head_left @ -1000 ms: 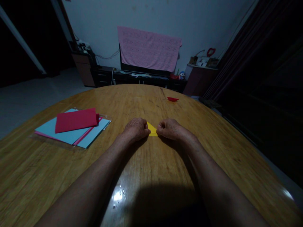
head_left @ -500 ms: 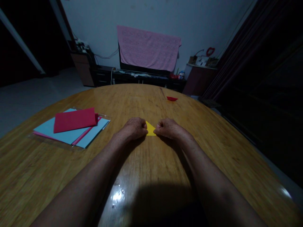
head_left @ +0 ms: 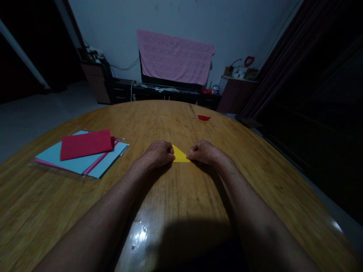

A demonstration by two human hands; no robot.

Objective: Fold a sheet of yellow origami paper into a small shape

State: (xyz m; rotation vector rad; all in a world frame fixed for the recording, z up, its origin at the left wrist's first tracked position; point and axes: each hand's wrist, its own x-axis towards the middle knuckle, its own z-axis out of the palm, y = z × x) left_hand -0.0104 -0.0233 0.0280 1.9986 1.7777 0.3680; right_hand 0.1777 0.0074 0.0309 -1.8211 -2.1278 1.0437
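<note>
Between my two hands, a small piece of yellow paper (head_left: 179,155) shows as a triangle, low over the wooden table (head_left: 181,192). My left hand (head_left: 160,153) is closed, thumb and fingers pinching the paper's left side. At the right corner, my right hand (head_left: 203,152) is likewise closed, its thumb and fingertips on the paper. Both hands hide part of the paper's ends. Whether the paper touches the tabletop I cannot tell.
To the left lies a stack of light blue paper (head_left: 56,155) in clear plastic, with folded red paper (head_left: 86,144) on top. A small folded red paper piece (head_left: 203,118) sits near the far edge. Beyond stands a low black cabinet (head_left: 121,90).
My right hand has shifted slightly away from the left along the paper, so more yellow shows between them. The whole view has drifted a little.
</note>
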